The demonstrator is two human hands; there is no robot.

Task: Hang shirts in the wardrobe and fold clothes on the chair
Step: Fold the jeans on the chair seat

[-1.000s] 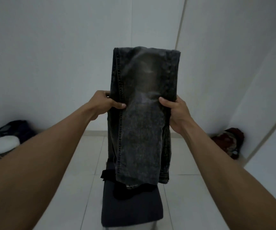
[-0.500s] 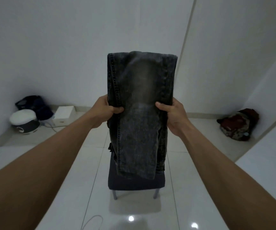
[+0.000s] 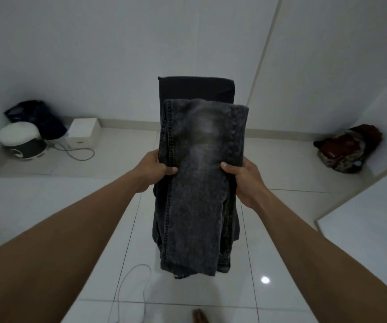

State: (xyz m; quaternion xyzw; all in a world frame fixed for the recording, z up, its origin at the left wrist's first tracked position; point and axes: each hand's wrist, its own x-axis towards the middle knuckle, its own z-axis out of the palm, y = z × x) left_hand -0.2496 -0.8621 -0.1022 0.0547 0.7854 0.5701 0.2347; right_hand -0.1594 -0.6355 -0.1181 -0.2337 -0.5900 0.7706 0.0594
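Note:
Folded dark grey washed jeans (image 3: 199,178) hang in front of me, doubled over so the fold is at the top and the leg ends dangle below. My left hand (image 3: 156,169) grips their left edge and my right hand (image 3: 243,176) grips their right edge, thumbs on the front. Behind the jeans stands a dark chair (image 3: 196,88); only its backrest top shows, the seat is hidden by the jeans.
White tiled floor all around. At the back left are a white-lidded rice cooker (image 3: 22,142), a dark bag (image 3: 36,117), a white box (image 3: 84,132) and a cable (image 3: 78,152). A red-brown clothes pile (image 3: 348,148) lies at the right wall. A white cable (image 3: 129,287) crosses the near floor.
The jeans and both hands have come down lower in view, and the chair backrest now shows above the jeans. The view has tilted down and backed away from the chair.

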